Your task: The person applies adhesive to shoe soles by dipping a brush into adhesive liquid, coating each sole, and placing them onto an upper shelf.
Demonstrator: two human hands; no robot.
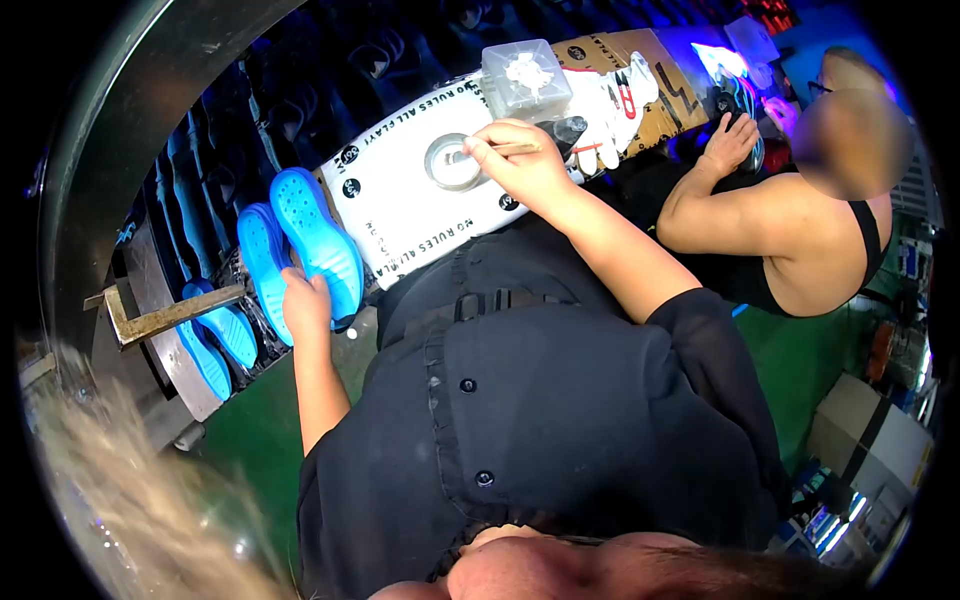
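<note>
Four blue shoe soles, in two pairs, at the left of the bench. Front pair: two blue shoe soles (315, 235) side by side, perforated toward the far end, at the left hand (303, 300). Left hand grasps their near end, thumb up on top; can't tell if it grips one or both. Rear pair: two smaller-looking soles (230, 332), beyond one L-shaped metal bracket (165, 317).

Right hand (530, 165) pinches one thin brush (515, 149), its tip inside one round metal dish (452, 181). Dish sits on one white printed sheet (395, 195) with lettering and black round logos, right of the front pair.

Past the dish: one clear plastic box (495, 88) with crumpled white material (528, 72) inside. Beside it, white gloves (597, 112), number unclear, with one red-handled tool (626, 96) on top. One brown cardboard sheet (668, 78) further right.

One co-worker (800, 230) at right, one hand (735, 142) spread near cables (745, 95). Two buttons visible on the wearer's black shirt (560, 420). Green floor (235, 460) below.
</note>
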